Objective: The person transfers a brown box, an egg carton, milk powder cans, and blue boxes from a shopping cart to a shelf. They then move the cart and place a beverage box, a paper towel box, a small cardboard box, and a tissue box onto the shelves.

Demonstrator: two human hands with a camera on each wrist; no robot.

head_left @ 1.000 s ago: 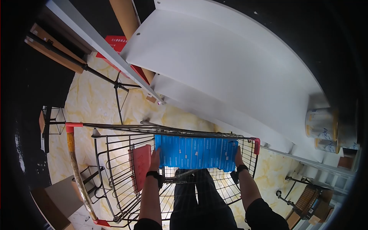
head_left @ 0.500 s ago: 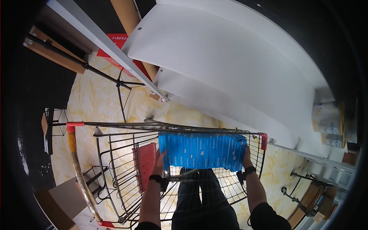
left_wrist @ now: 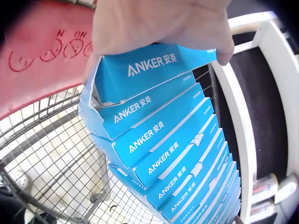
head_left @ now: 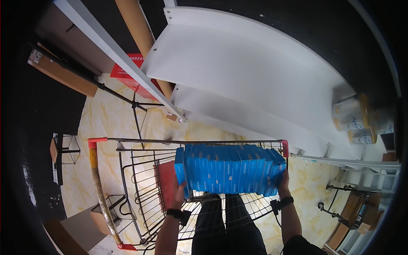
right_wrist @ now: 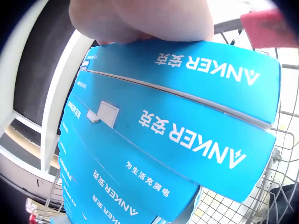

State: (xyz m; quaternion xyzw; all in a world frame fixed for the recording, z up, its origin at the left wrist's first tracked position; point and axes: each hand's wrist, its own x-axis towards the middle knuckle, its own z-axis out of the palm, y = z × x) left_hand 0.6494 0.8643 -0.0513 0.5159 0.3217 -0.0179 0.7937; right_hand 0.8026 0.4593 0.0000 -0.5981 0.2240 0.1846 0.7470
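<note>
A long row of blue ANKER boxes [head_left: 231,170] packed face to face is held over the shopping cart [head_left: 140,187]. My left hand [head_left: 179,194] grips the left end of the row; in the left wrist view its thumb and a finger reach round opposite edges of the end box [left_wrist: 154,67]. At the other end, my right hand [head_left: 284,182] holds the last box [right_wrist: 187,74], which stands slightly offset from its neighbours. Part of the right hand's fingers is hidden from its wrist camera. Small white tabs show on some boxes.
Behind the cart runs a white shelf unit [head_left: 250,72] with metal cans [head_left: 350,114] on its right part. A red panel [head_left: 166,180] lies at the cart's left side, near the handle [head_left: 102,191]. A black stand [head_left: 135,104] and a red box [head_left: 131,72] are at back left.
Both hands have raised the row of boxes and shifted it rightward; it looks larger and its right end now tilts down. The head view has shifted a little.
</note>
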